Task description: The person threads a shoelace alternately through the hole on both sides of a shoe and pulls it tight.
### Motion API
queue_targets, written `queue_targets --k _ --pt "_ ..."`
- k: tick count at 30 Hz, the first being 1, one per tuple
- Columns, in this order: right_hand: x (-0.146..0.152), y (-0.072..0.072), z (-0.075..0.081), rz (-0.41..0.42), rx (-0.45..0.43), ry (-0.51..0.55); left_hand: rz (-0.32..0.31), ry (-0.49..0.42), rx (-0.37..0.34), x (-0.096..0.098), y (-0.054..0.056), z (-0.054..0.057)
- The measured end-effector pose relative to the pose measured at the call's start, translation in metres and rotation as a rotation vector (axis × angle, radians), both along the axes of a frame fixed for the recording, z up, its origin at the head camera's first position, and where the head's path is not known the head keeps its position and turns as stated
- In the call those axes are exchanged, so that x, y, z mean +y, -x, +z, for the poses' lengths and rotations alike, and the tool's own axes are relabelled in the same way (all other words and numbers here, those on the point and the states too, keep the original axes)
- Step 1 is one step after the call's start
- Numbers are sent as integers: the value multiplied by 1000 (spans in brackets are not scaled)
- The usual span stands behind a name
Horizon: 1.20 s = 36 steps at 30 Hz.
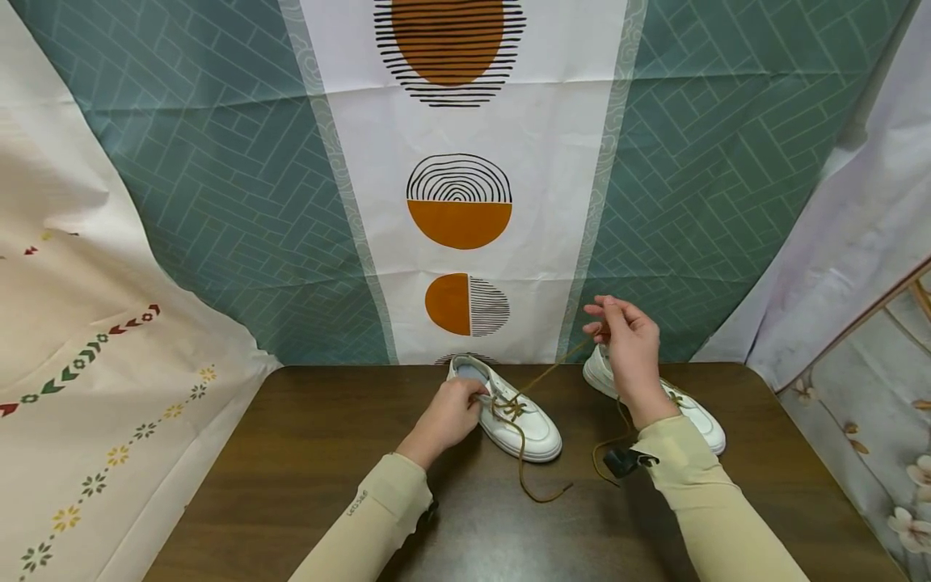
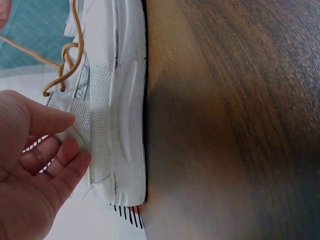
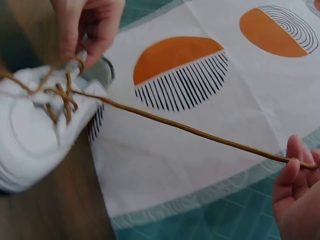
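A white low-top shoe (image 1: 538, 435) with brown laces stands on the brown table, toe toward the right front. My left hand (image 1: 451, 411) pinches its upper beside the top eyelets, as the left wrist view shows with thumb and fingertips at the mesh side (image 2: 100, 120). My right hand (image 1: 631, 347) is raised to the right and pinches one brown shoelace (image 3: 190, 129) near its end. That lace runs straight and taut from the eyelets up to the fingers. The other lace end (image 1: 525, 477) hangs over the shoe's side onto the table.
A second white shoe (image 1: 705, 424) stands to the right, partly hidden behind my right hand and wrist, with a loose lace (image 1: 596, 462) on the table (image 1: 305, 469). A patterned cloth (image 1: 465, 121) hangs right behind the table's back edge. More cloth (image 1: 94, 323) hangs at the left.
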State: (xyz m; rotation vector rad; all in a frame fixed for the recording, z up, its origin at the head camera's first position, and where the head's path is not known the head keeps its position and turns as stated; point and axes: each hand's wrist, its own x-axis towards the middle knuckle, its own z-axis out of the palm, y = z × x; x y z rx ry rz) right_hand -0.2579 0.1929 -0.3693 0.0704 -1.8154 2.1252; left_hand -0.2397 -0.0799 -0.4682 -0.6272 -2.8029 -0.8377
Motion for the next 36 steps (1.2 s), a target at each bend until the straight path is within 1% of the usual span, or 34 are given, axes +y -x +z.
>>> queue_targets --k 2,4,6,8,10,11,12,13,15,16,17,18,19,22,24,25,27,30,33,35,36 --pt "3 -4 6 -50 22 -54 1 0 -13 0 0 0" --pt "6 -8 11 -109 47 -132 5 0 -23 0 1 0" --pt "8 -11 15 -155 82 -174 5 -2 -29 0 1 0" --pt "10 -12 16 -178 123 -147 -2 3 -21 0 1 0" --pt "11 -12 15 -189 176 -91 -8 5 -20 -1 1 1" --pt "11 -11 14 -182 200 -57 -6 5 -24 -1 1 2" --pt "11 -10 12 -164 225 -23 -1 4 -25 -1 1 2" --pt "9 -10 9 -147 246 -17 10 2 -27 -1 1 3" --pt "5 -7 2 -103 266 -66 43 -12 -26 1 1 4" --pt "2 -5 -3 -78 261 -122 66 -21 -20 2 2 5" --pt "-2 -4 -7 -45 248 -188 91 -26 -9 4 3 5" --pt "-5 -3 -12 -17 223 -286 116 -32 5 7 4 6" --pt "-9 -2 -16 6 197 -411 140 -37 17 10 5 8" --pt "-21 -1 -28 126 109 -716 212 -50 32 19 9 10" --pt "-28 -3 -34 216 47 -859 257 -54 19 24 10 11" --pt "-32 -4 -38 257 21 -899 277 -52 16 26 11 10" --pt "-37 -6 -46 324 -29 -949 312 -58 4 29 12 9" --pt "-44 -8 -56 408 -72 -970 347 -67 14 32 12 8" --pt "-48 -7 -63 494 -136 -911 375 -82 25 34 12 8" --pt "-49 -7 -67 517 -171 -911 394 -91 30 35 11 8" --pt "-49 -7 -68 519 -183 -934 403 -92 33 35 11 7"
